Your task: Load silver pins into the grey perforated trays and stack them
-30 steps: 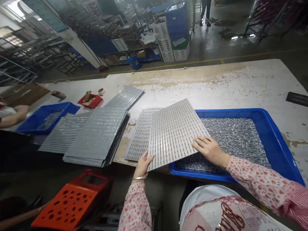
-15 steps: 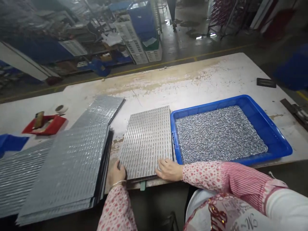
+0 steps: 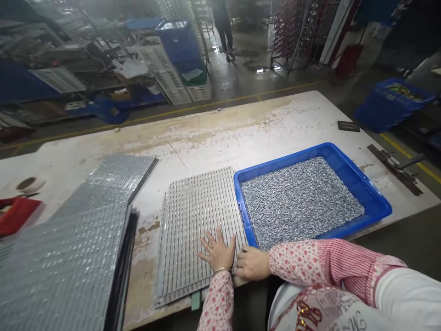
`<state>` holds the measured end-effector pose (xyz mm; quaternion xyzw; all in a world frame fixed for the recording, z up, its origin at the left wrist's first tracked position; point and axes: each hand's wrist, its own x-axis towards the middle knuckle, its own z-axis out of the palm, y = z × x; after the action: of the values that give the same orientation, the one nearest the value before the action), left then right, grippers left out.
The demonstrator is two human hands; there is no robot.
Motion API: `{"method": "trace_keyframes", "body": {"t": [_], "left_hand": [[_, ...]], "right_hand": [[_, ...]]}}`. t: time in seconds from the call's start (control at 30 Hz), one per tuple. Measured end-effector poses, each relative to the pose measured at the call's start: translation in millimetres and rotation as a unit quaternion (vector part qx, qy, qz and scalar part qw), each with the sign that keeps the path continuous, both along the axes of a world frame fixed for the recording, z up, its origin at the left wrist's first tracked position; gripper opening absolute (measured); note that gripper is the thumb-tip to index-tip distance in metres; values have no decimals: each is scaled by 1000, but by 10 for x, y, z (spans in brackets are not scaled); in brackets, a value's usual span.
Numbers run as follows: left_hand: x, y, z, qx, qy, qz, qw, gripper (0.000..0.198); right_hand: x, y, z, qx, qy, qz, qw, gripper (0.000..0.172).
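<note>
A grey panel with rows of small slots [image 3: 193,207] lies on the table, with the edge of at least one more panel showing under its left side. My left hand [image 3: 218,252] rests on the panel's face near its front right, fingers spread wide. Beside it, my right hand [image 3: 253,263] sits at the panel's front right corner with its fingers curled; what they hold, if anything, is hidden. Right behind that hand stands a blue tray [image 3: 374,191] filled with small shiny metal pins [image 3: 303,202].
Stacked grey ridged panels [image 3: 72,257] cover the left of the table [image 3: 220,138]. A red tray [image 3: 20,214] and a roll of tape [image 3: 30,185] lie at far left. A dark bar with a clamp [image 3: 394,168] is at the right edge. A person [image 3: 223,27] stands beyond.
My left hand has left the panel's left edge and moved right onto its face, fingers now spread. My right hand has shifted slightly to the panel's corner. The view has turned right.
</note>
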<state>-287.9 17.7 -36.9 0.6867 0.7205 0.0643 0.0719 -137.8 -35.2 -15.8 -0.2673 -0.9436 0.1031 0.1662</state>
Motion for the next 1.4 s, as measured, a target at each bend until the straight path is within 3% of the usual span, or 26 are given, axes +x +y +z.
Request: {"method": "trace_keyframes", "body": {"t": [0.13, 0.23, 0.37, 0.43, 0.5, 0.57, 0.67, 0.73, 0.8, 0.9, 1.0, 1.1, 1.2, 1.3, 1.4], "left_hand": [[-30, -36, 6, -10, 59, 0, 998, 76], [-14, -64, 79, -9, 82, 17, 996, 73], [295, -310, 299, 92, 5, 32, 995, 70], [563, -711, 383, 152, -98, 55, 982, 69], [847, -1315, 337, 180, -224, 75, 955, 67], [1116, -2048, 112, 155, -240, 130, 950, 58], [1498, -3285, -467, 96, -276, 273, 917, 46], [1788, -4179, -847, 49, -363, 417, 832, 44], [2092, -5081, -1102, 34, -397, 547, 736, 40], [2397, -6294, -1226, 36, -397, 698, 595, 29], [2404, -7205, -1194, 73, -405, 787, 459, 28], [2221, -7858, -1151, 144, -437, 819, 344, 36], [1911, -8421, -1145, 226, -480, 809, 255, 38], [1385, -9006, -1202, 299, -520, 775, 198, 37], [589, -9615, -1356, 351, -543, 746, 161, 37]], "right_hand": [[309, -310, 119, 0, 73, 49, 996, 19], [489, -593, 92, 19, 95, 60, 993, 17], [796, -869, 11, 26, 75, 82, 993, 15], [1025, -1082, -1, -7, 59, 100, 993, 16], [1282, -1394, -44, -54, 54, 128, 989, 17], [1547, -1754, -161, -121, 68, 143, 980, 22], [1920, -2267, -483, -258, 79, 159, 950, 29], [2138, -2614, -726, -341, 42, 191, 919, 31], [2329, -2990, -911, -415, -8, 221, 883, 35], [2496, -3528, -1017, -484, -74, 246, 837, 39], [2456, -3901, -1023, -474, -121, 281, 825, 39], [2290, -4166, -1081, -445, -161, 304, 827, 40], [2088, -4487, -1246, -430, -185, 286, 836, 41], [1846, -4961, -1488, -446, -196, 245, 838, 43], [1532, -5625, -1775, -484, -200, 174, 834, 45]]}}
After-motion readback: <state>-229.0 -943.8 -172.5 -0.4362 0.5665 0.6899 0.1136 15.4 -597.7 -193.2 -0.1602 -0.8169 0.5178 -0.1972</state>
